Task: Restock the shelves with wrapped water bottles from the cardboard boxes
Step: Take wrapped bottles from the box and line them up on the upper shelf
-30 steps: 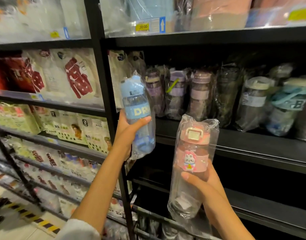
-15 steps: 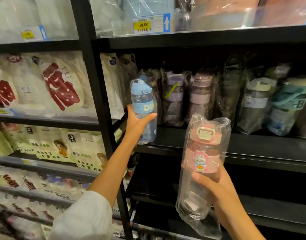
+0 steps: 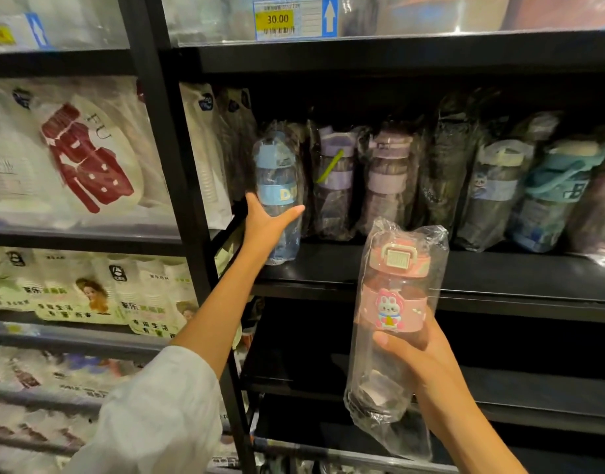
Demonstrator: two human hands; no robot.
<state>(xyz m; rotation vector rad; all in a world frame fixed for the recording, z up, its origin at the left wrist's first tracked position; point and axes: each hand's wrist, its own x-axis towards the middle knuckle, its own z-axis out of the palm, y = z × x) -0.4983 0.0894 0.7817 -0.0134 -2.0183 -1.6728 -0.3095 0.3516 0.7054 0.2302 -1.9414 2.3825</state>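
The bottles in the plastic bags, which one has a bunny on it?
The pink bottle that the right hand holds in front of the shelf. It has a bunny picture on its band. The blue bottle in the left hand has yellow letters instead.

Black metal shelving (image 3: 431, 268) fills the view, split by a vertical upright (image 3: 177, 186). A yellow price tag (image 3: 277, 19) reads 30.00. Lighting is dim.

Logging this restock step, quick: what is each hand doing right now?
Left hand: grips the blue bottle, standing at the shelf edge.
Right hand: grips the pink bottle, held below the shelf.
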